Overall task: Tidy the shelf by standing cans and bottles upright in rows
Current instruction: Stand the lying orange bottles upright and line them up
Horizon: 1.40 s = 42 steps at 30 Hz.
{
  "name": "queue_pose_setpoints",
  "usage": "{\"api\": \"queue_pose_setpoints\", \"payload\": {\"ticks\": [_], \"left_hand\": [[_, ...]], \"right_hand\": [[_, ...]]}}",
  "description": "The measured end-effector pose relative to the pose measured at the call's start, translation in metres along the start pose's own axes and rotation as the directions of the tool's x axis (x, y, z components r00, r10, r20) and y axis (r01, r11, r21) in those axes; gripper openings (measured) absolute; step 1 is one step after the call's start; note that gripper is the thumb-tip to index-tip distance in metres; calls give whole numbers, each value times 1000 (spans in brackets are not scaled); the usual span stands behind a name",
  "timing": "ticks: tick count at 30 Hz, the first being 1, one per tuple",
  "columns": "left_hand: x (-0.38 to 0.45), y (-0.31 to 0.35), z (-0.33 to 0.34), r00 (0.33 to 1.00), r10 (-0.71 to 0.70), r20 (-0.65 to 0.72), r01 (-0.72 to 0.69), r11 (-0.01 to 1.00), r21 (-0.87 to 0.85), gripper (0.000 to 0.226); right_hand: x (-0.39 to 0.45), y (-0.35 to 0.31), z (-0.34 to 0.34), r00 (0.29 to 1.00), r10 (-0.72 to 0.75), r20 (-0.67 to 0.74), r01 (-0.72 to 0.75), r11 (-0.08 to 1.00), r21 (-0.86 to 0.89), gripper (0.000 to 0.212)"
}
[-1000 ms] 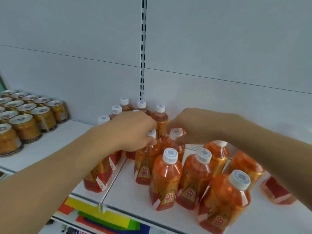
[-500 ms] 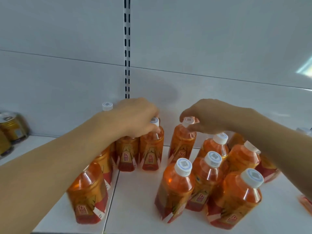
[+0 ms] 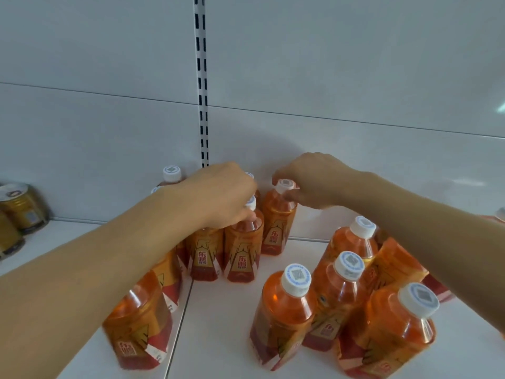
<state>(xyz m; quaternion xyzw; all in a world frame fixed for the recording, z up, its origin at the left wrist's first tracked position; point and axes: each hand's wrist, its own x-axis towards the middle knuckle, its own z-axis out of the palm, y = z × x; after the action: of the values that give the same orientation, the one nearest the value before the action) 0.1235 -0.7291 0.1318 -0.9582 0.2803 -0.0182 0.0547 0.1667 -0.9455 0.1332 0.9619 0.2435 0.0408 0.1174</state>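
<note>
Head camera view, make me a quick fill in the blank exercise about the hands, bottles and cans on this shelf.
1. The right hand pinches the bottle by the wall at its white ____.
2. The liquid in the bottles is ____.
3. The gold cans stand at the far ____ of the shelf.
4. The left hand grips the neck of a ____.

Missing words: cap; orange; left; bottle

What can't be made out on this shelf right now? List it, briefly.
- Head view: the left hand covers the tops of the bottles under it, so which cap its fingers hold is unclear.
- The right forearm hides part of the tilted bottle behind it.
- The gold cans are cut off by the left edge.
- The front-left bottle is blurred; its label cannot be read.
</note>
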Motion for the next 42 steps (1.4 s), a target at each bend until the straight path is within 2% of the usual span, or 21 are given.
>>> {"api": "queue_pose_setpoints", "payload": {"ticks": [10, 15, 18, 21, 23, 24, 27, 30, 32, 35, 38, 42], "left_hand": [[3, -2, 9, 999, -23, -37, 23, 1000, 4, 34], [2, -1, 9, 1000, -20, -17, 19, 999, -36, 32], [-2, -1, 6, 999, -47, 15, 48, 995, -85, 44], [-16, 10, -7, 993, -56, -104, 42, 990, -132, 61], [-32, 28, -19, 973, -64, -220, 9, 970, -243, 59], [-40, 38, -25, 970, -62, -236, -10, 956, -293, 57], [-61, 69, -32, 997, 20, -75, -45, 934, -353, 55], [-73, 90, -25, 995, 90, 53, -72, 958, -276, 62], [-76, 96, -15, 992, 112, 55, -100, 978, -182, 52], [-79, 94, -7, 994, 109, 5, -108, 990, -87, 35], [-81, 81, -6, 994, 112, 12, -110, 988, -108, 26], [-87, 52, -9, 995, 100, 30, -95, 988, -118, 25]], "right_hand": [[5, -2, 13, 1000, 16, 2, -16, 998, 61, 44], [-4, 1, 11, 1000, 1, 12, -2, 996, 94, 61], [-19, 8, -4, 999, 13, -49, -9, 996, 86, 64], [-45, 14, -25, 996, -12, -93, 18, 998, 66, 54], [-69, 12, -39, 996, -31, -87, 39, 994, 97, 55], [-82, 10, -45, 997, -44, -70, 52, 990, 129, 57], [-116, -1, -57, 993, -114, 36, 105, 975, 193, 54], [-135, -14, -53, 979, -155, 133, 138, 983, 124, 60], [-139, -22, -43, 976, -157, 149, 152, 987, 45, 61], [-140, -28, -31, 975, -135, 175, 139, 990, -12, 52], [-140, -31, -31, 975, -74, 208, 78, 997, -8, 54], [-139, -39, -33, 977, -113, 180, 110, 994, 28, 47]]}}
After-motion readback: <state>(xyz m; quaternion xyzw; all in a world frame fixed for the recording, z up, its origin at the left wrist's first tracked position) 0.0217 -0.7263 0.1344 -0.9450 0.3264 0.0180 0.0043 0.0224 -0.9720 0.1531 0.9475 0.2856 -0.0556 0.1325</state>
